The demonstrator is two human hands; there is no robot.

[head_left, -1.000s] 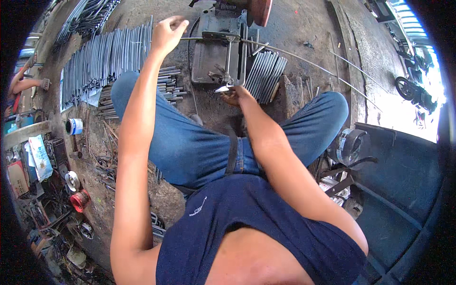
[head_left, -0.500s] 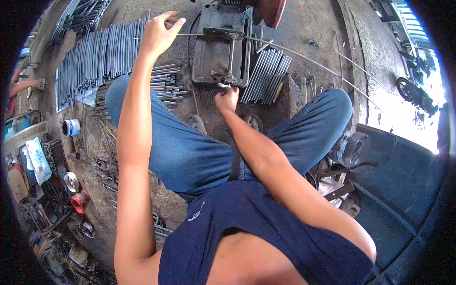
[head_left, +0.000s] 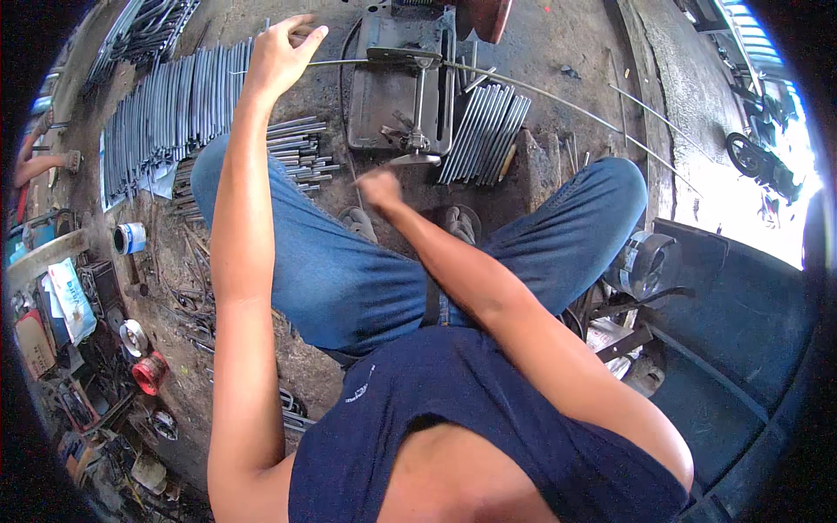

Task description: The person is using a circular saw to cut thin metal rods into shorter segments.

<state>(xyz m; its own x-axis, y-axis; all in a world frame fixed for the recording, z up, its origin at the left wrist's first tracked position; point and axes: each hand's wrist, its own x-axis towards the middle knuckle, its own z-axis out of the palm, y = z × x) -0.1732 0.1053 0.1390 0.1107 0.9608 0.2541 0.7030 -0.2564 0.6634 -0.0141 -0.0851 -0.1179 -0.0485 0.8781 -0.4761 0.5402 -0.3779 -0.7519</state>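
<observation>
My left hand (head_left: 281,59) is raised at the upper left, thumb and fingers apart. A long thin metal rod (head_left: 532,93) runs from behind that hand through the clamp (head_left: 403,57) of a cut-off machine and on to the right. I cannot see the hand gripping it. The machine's grey base (head_left: 370,109) lies ahead of me, with a screw shaft (head_left: 419,100) ending in a crank handle (head_left: 413,160) at its near edge. My right hand (head_left: 380,188) is just left of and below that handle, apart from it. Motion blurs its fingers.
Cut rods (head_left: 183,100) lie in a wide row at left, with more rods (head_left: 301,148) beside my left knee and a bundle (head_left: 488,131) right of the machine. A red guard (head_left: 488,17) shows at the top. A paint can (head_left: 130,238) and clutter stand at left.
My right hand has come off the crank handle and moved left and slightly toward me. My left hand has shifted slightly left and up, along with a small shift of the whole view.
</observation>
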